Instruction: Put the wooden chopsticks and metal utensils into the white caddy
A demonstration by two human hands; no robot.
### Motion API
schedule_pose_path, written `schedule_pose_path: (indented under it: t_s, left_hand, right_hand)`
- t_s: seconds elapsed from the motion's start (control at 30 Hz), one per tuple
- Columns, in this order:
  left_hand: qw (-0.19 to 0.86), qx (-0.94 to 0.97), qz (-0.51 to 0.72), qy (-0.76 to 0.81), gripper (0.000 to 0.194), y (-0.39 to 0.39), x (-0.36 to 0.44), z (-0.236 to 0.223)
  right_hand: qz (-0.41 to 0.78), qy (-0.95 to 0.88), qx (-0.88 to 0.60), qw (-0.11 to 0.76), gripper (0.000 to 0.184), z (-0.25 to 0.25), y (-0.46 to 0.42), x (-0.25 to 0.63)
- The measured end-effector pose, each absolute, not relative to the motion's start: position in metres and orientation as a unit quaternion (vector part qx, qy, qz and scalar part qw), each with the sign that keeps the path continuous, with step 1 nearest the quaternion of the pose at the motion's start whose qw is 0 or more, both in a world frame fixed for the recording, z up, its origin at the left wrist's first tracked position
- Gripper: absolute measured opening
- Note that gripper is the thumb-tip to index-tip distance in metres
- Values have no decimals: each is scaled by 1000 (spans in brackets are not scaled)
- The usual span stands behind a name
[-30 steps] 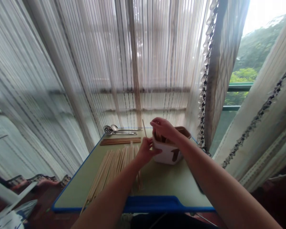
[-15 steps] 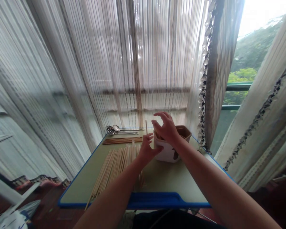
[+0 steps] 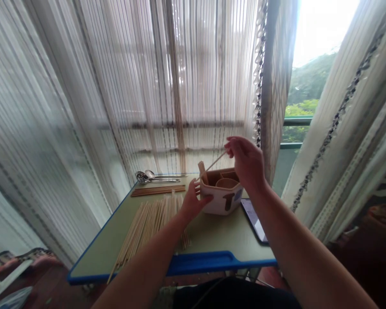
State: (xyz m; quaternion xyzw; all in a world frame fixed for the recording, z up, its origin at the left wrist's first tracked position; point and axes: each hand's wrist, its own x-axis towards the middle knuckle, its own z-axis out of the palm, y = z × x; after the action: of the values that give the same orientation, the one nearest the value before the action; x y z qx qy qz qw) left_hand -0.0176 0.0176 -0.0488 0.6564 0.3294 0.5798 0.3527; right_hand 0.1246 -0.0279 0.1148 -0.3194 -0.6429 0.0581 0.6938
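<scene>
My right hand (image 3: 247, 161) is raised above the right side of a white holder (image 3: 217, 205), its fingers closed on the upper end of a light wooden chopstick (image 3: 212, 165). The chopstick slants down to the left, its lower end at the curled fingers of my left hand (image 3: 193, 201). My left thumb lies against the holder's front wall. Brown dividers split the holder inside, and a small bunch of chopsticks (image 3: 202, 171) stands upright in its left corner. Many light chopsticks (image 3: 144, 225) lie side by side left of my left hand, partly hidden by my forearm.
Darker chopsticks (image 3: 157, 190) lie behind the light ones. Two metal ladles, one a slotted skimmer (image 3: 142, 177), rest at the table's back edge. A phone (image 3: 254, 221) lies right of the holder on the blue-edged table (image 3: 93, 262). Curtains (image 3: 122, 86) hang behind.
My right hand has moved right and up from over the holder, and its fingers have closed on the chopstick. The chopstick has tilted from upright to slanting. The view has turned slightly right.
</scene>
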Motion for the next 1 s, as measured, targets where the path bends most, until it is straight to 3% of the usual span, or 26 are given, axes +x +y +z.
schedule_pose_path:
  t_s: [0.17,0.4,0.6,1.0]
  left_hand:
    - [383,672,551,313,63,20,-17,-50]
    - [383,677,542,318,57,21,-19,-49]
    - [392,686,535,298,56,19,-19,-46]
    - [375,707,531,279,52,17,-18,-43]
  right_hand:
    - [-13,-549,-316,774,28,121,-42,156]
    - [-23,-668,-423,612,25,83,-21,131]
    - [24,-700,-485,523,28,58,-1,115]
    - [-6,-714,-442,543,32,40,-1,98]
